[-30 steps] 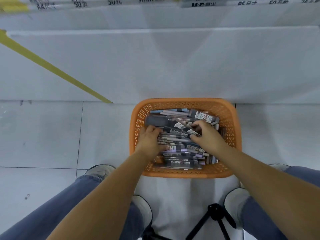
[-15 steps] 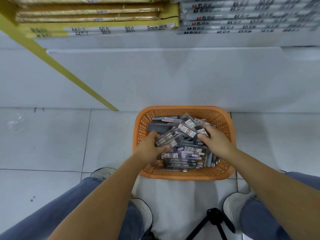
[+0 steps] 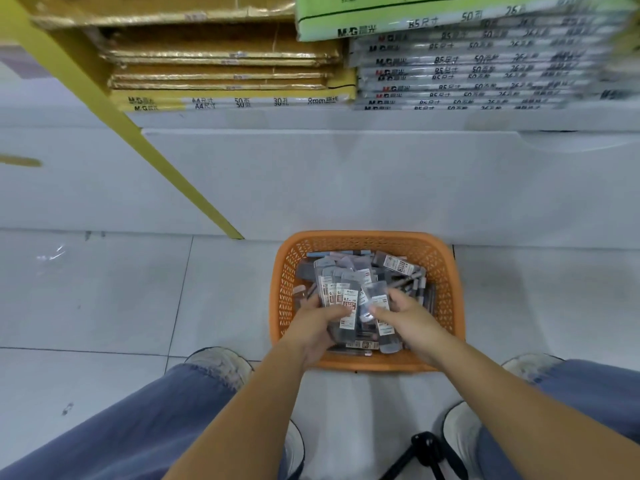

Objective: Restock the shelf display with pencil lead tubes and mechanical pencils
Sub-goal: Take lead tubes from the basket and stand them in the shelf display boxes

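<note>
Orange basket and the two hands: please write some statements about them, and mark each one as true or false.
1. The orange basket stands on the floor. True.
2. The basket is empty. False: it is full of lead tube packs.
3. The left hand and the right hand both grip packs. True.
4. The right hand rests on the basket's rim. False: it is over the inside, holding packs.
5. A black tripod lies inside the basket. False: it stands on the floor, outside the basket, nearer the person.
</note>
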